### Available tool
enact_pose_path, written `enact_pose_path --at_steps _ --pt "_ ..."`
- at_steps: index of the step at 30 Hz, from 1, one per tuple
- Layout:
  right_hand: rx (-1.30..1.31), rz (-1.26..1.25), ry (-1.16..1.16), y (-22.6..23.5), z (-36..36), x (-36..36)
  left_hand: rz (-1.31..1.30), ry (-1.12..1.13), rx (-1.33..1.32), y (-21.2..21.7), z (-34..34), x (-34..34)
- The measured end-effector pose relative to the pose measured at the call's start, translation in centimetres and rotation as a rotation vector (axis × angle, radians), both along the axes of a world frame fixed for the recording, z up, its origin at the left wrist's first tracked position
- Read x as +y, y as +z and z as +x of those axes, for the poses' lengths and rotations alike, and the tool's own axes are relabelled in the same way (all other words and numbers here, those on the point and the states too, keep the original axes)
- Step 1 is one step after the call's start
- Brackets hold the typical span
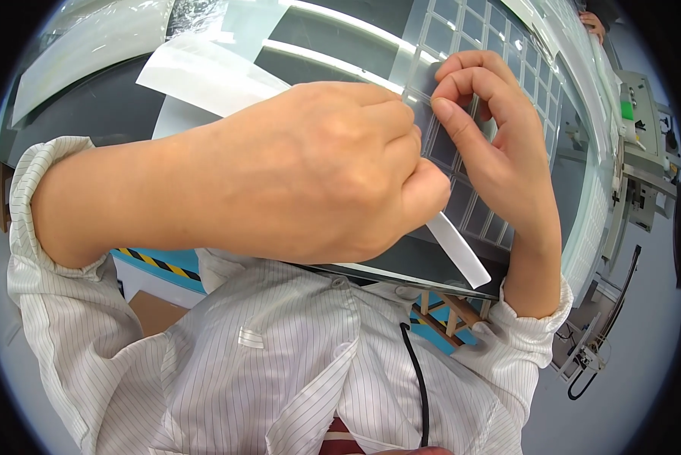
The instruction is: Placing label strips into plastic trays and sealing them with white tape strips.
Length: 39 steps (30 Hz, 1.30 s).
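My left hand (355,171) is closed in a fist, its back towards me. From below its thumb side sticks out a flat white strip (459,252), perhaps the end of a tool; the rest is hidden by the hand. My right hand (511,140) is curled above a clear plastic tray with a grid of compartments (473,216). Its thumb and index fingertips come together in a pinch, and what lies between them is too small to make out. Beyond the left forearm, a curled white sheet (204,72) runs behind the left hand.
The tray rests on a dark, glossy glass-topped table (325,38) that reflects ceiling lights. Another pale translucent sheet (90,57) lies at the far left. At the far right edge another person's hand (592,25) shows. Machinery (644,144) stands on the floor to the right.
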State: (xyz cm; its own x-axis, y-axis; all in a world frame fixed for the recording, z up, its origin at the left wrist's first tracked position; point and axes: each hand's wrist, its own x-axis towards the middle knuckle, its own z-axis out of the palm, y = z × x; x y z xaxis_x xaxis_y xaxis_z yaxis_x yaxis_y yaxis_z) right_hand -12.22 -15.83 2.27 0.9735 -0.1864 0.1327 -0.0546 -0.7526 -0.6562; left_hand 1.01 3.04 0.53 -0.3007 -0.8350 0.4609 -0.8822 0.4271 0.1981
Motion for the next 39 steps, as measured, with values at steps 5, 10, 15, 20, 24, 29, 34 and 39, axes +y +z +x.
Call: enact_pose_path --at_steps 5,10,15,20,24,29,34,39 --pt "-0.016 0.054 -0.035 0.2 -0.1 0.2 -0.013 -0.005 0.025 0.0 -0.2 0.0" --pt "0.041 -0.032 -0.047 0.8 0.2 -0.2 -0.019 0.001 0.018 0.0 -0.3 -0.3" --pt "0.022 -0.111 -0.076 0.5 0.4 -0.2 -0.022 -0.002 0.014 0.2 -0.3 -0.7" --pt "0.012 -0.137 -0.064 0.3 -0.1 -1.1 -0.025 -0.004 0.021 0.1 -0.4 -1.3" --pt "0.035 0.164 -0.023 -0.3 -0.9 -2.0 -0.011 -0.013 0.012 0.0 -0.3 -1.1" --pt "0.044 0.224 0.005 -0.5 -0.9 -1.8 0.006 -0.022 0.022 0.0 -0.3 -0.8" --pt "0.042 0.246 -0.073 -0.3 -0.5 -1.0 0.021 -0.008 0.024 0.1 -0.2 -0.8" --pt "-0.123 -0.174 0.024 -1.3 -0.1 -0.7 -0.012 0.0 0.015 0.7 -0.3 -1.2"
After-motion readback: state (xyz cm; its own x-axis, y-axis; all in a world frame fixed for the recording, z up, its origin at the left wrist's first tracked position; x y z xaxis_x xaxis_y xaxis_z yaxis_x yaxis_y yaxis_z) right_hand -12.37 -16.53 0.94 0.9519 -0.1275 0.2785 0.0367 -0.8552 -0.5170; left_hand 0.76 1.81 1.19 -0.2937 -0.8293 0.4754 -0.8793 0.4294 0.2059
